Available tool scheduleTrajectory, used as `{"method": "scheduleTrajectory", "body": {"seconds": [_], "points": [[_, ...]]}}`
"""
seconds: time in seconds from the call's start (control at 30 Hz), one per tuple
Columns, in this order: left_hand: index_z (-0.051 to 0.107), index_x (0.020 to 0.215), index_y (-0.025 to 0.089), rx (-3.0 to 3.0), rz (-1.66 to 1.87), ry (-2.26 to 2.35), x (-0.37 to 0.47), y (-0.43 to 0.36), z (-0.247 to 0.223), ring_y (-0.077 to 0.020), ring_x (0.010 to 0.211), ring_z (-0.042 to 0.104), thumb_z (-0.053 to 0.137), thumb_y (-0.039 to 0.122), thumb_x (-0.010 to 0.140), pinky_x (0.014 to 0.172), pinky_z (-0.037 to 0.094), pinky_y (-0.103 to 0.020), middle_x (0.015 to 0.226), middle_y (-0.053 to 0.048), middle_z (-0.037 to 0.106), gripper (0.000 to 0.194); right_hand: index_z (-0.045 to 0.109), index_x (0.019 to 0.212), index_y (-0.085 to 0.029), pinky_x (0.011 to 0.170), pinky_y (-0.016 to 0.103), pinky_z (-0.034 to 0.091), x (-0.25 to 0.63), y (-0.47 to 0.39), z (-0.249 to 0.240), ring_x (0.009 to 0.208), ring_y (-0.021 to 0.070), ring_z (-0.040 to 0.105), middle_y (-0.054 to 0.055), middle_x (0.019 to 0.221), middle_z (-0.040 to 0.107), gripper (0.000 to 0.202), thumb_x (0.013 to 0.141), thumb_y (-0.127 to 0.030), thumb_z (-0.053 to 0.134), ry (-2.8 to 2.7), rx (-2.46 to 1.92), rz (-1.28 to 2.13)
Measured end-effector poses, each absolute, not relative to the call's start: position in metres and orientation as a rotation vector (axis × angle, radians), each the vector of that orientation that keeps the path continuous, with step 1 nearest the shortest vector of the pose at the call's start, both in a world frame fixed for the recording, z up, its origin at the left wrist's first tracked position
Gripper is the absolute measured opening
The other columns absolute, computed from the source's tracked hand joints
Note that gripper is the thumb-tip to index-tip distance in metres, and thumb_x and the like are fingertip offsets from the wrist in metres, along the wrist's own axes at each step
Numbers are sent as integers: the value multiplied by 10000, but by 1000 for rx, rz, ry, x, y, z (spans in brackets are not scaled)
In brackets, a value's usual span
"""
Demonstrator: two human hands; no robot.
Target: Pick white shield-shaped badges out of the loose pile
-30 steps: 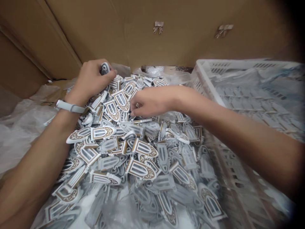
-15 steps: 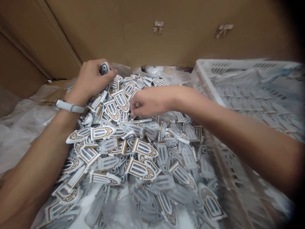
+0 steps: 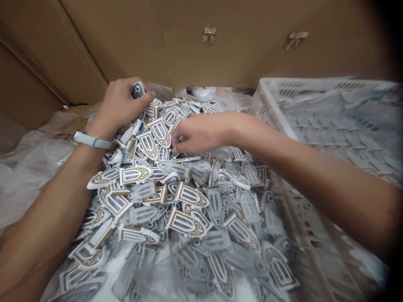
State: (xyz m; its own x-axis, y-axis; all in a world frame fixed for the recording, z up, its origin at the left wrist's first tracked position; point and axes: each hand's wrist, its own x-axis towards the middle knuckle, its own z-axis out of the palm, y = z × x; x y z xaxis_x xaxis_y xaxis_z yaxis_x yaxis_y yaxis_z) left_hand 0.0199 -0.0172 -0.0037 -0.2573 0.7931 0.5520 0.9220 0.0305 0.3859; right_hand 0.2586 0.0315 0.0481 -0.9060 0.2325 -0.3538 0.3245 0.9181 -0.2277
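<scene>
Spread in front of me is a heap of small arched window-shaped pieces [image 3: 185, 222], white with gold scrollwork on one side and plain grey-white on the other. My left hand [image 3: 117, 102], a pale band on its wrist, is closed around one arched window piece [image 3: 138, 89] at the far left of the heap; thumb and fingers grip it with its tip upward. Toward the heap's back, my right hand [image 3: 200, 133] reaches in from the right with fingers curled down among the pieces. Its fingertips are partly hidden, so what they pinch cannot be made out.
A white slatted plastic crate [image 3: 278, 113] on the right holds rows of similar pieces and plastic film. Clear plastic sheeting [image 3: 34, 161] lies to the left. Cardboard walls [image 3: 176, 50] rise behind, with two small checked bows [image 3: 209, 36] on them.
</scene>
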Motion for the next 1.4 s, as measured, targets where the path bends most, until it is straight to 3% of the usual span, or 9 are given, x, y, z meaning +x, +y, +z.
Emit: {"method": "scheduleTrajectory", "body": {"seconds": [1.4], "points": [[739, 903, 157, -1783, -1027, -2147, 23, -19, -2, -193, 838, 638, 632, 547, 912, 965, 543, -366, 848, -46, 707, 405, 803, 1156, -149, 872, 371, 501, 259, 35, 46, 900, 194, 651, 69, 1010, 736, 293, 1004, -291, 597, 2763, 381, -427]]}}
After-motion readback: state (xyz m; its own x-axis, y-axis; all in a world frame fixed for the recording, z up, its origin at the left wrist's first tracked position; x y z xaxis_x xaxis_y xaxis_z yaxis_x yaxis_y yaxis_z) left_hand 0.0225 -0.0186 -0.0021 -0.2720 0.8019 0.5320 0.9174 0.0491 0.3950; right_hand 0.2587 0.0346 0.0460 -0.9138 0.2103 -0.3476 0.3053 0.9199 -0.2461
